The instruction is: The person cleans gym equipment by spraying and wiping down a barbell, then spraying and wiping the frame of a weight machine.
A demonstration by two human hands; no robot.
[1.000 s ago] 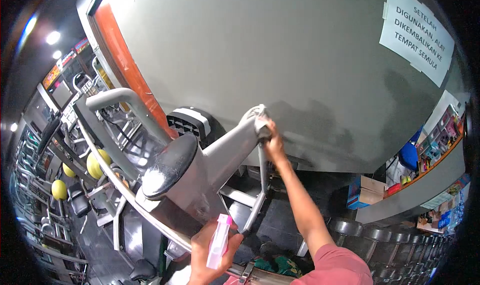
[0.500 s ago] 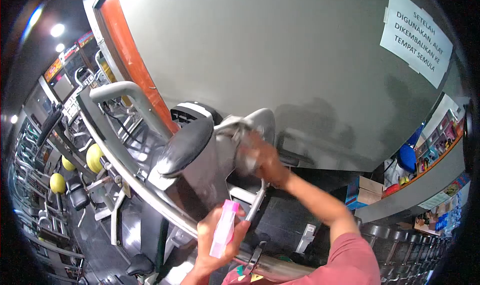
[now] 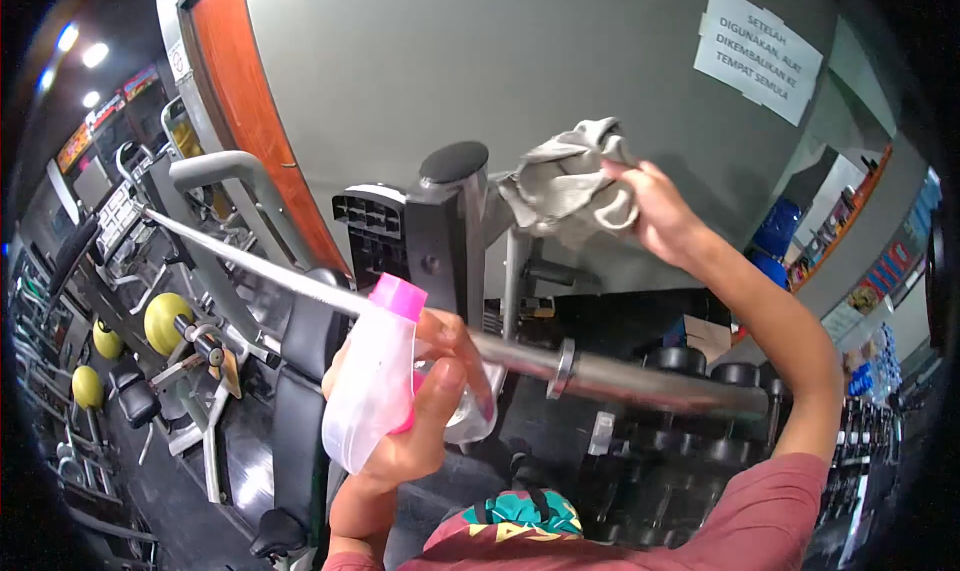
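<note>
A translucent bottle with a pink top point(image 3: 372, 386) is gripped in my left hand point(image 3: 425, 426), whose fingers wrap round its side in front of a long metal bar point(image 3: 290, 279). To the upper right, my right hand point(image 3: 655, 206) pinches a crumpled grey cloth point(image 3: 570, 183), lifted in front of the grey wall. The cloth hangs beside an upright machine post with a round black top point(image 3: 454, 163). Part of the bar is hidden behind the bottle and my left hand.
A black padded bench point(image 3: 305, 411) stands left of centre. Yellow balls point(image 3: 168, 323) and gym machines fill the left side. Dumbbells point(image 3: 675, 361) sit on racks at the lower right. An orange door point(image 3: 240, 81) and a paper sign point(image 3: 760, 54) are behind.
My right hand has lifted the cloth up and to the right, away from the machine. My left hand has raised the bottle and moved it left. The view has shifted.
</note>
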